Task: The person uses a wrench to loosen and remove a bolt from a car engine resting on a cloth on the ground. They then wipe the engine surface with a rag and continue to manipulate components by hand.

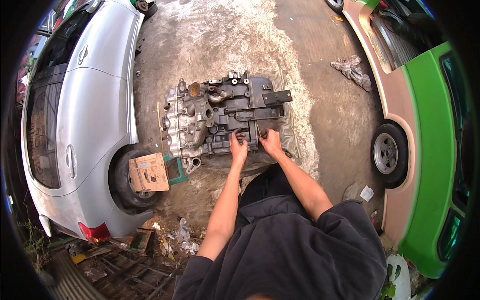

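Note:
A car engine (220, 115) lies on its side on the ground before me, with a pale metal head on its left and a dark block on its right. My left hand (238, 143) is at the near side of the block, its fingers curled against it; what they grip, if anything, is too small to tell. Just to its right, my right hand (270, 142) is closed in a pinch by the block's near right edge. A thin piece shows at its fingertips, but its kind cannot be made out. A dark flat bracket (277, 97) sticks out from the engine's right side.
A silver car (95, 100) stands on the left, and a cardboard piece (149, 172) leans at its rear wheel beside a green frame (176, 170). On the right is a green and beige vehicle (425, 100). A crumpled cloth (352, 71) lies near it. Litter (182, 235) lies lower left.

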The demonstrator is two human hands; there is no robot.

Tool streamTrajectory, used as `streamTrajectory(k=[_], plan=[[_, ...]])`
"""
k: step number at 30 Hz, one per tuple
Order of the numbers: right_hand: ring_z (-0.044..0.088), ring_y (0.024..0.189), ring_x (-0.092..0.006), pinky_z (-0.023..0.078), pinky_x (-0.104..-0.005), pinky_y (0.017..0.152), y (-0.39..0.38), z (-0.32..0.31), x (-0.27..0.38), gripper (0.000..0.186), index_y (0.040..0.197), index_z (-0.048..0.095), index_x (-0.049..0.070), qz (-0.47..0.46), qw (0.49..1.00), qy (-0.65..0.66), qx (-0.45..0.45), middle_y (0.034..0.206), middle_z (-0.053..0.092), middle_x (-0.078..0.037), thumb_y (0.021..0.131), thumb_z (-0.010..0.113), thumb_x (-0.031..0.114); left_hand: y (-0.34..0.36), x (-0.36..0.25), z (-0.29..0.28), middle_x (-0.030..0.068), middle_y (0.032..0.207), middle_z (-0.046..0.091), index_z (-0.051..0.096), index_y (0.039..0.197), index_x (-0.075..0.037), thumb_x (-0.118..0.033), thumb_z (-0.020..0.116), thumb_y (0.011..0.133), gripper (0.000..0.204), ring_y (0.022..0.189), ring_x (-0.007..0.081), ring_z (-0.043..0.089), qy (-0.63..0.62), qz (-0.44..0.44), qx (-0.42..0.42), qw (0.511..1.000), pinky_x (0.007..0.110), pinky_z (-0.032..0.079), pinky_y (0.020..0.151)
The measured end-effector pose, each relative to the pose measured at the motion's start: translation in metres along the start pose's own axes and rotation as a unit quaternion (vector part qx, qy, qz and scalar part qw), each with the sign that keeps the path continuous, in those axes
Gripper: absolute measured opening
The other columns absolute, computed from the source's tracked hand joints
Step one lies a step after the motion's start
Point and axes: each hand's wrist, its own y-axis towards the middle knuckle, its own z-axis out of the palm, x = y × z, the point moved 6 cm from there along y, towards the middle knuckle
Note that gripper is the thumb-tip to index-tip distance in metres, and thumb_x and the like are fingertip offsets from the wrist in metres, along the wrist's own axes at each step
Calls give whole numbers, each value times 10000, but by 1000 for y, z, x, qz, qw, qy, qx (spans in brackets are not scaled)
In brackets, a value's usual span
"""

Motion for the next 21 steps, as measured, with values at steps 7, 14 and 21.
streamTrajectory(k=[7, 14, 21], plan=[[683, 817, -394, 526, -452, 743, -5, 7, -5, 186, 842, 695, -44, 17, 994, -73, -76, 793, 686, -243, 751, 732, 114, 8, 19, 5, 57, 1047, 618, 534, 1282, -85, 53, 589, 789, 515, 979, 194, 559, -78, -5, 13, 997, 333, 477, 847], [705, 734, -327, 530, -408, 665, -9, -30, -29, 209, 873, 679, -63, 39, 999, -4, -6, 748, 695, -209, 754, 744, 97, -1, 7, -4, 68, 1032, 629, 560, 1228, -42, 54, 546, 854, 387, 962, 154, 581, -177, -46, 9, 983, 295, 462, 864], [649, 584, -147, 497, -318, 577, -1, -57, -10, 170, 931, 716, -21, -16, 978, 98, 182, 689, 700, -99, 815, 740, 101, -44, -17, -10, 116, 1017, 637, 638, 1095, -17, 12, 565, 877, 231, 1005, 231, 586, -139, -37, -144, 979, 346, 463, 899]])
